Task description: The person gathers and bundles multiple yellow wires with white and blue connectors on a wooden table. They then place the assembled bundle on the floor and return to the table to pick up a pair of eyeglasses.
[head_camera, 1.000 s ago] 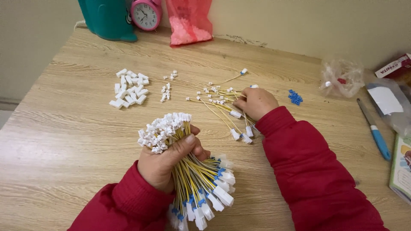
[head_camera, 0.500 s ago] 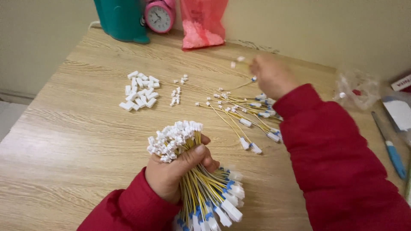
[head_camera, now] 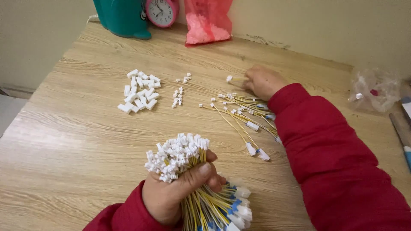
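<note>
My left hand (head_camera: pixel 180 188) grips a thick bundle of yellow wires (head_camera: pixel 188 171) with small white connectors at the top and larger white and blue plugs at the bottom. My right hand (head_camera: pixel 262 81) reaches across the wooden table (head_camera: pixel 64 141) and pinches a single wire (head_camera: pixel 233 78) with a white tip at the far end of a loose pile of wires (head_camera: pixel 242 113). A heap of white plastic connector housings (head_camera: pixel 139 90) lies to the left, with a few tiny white pieces (head_camera: pixel 179 95) beside it.
At the back edge stand a teal container (head_camera: pixel 122 15), a pink alarm clock (head_camera: pixel 162 10) and a pink plastic bag (head_camera: pixel 207 19). A crumpled clear bag (head_camera: pixel 374 90) and a blue-handled tool (head_camera: pixel 402 132) lie at the right.
My right hand moved from the near side of the loose wires to the far end and took hold of a single wire. The left hand kept its bundle.
</note>
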